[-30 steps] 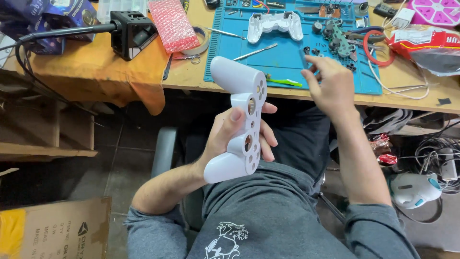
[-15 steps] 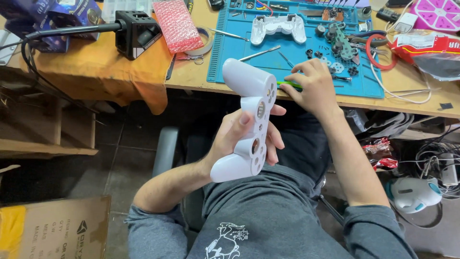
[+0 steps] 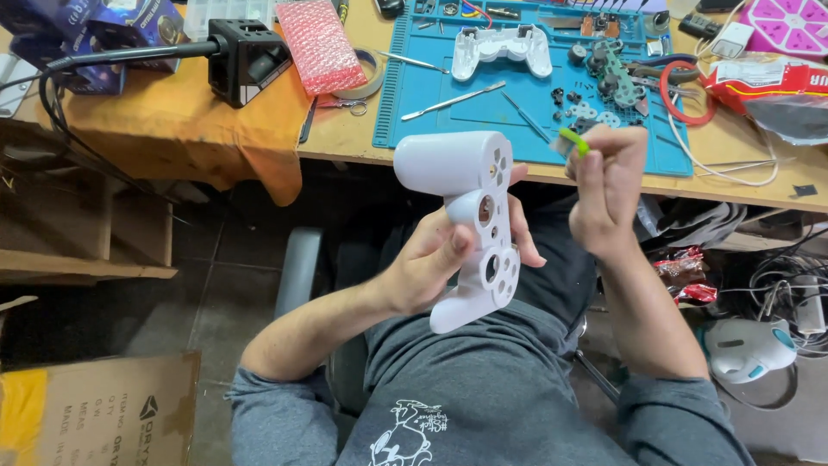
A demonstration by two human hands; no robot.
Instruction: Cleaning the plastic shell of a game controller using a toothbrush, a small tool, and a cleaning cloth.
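Now left hand (image 3: 431, 259) wraps white plastic game-controller front shell (image 3: 470, 220), upright over lap, button holes facing right; right hand (image 3: 608, 185) pinches small green plastic tool (image 3: 573, 141) at fingertips, just beside shell, above table (image 3: 345, 134) edge. Best: keep shell steady, thumb clear of holes, bring tool tip in slow, square to hole. Spare shell (image 3: 502, 49) lies on blue silicone work mat (image 3: 483, 112)
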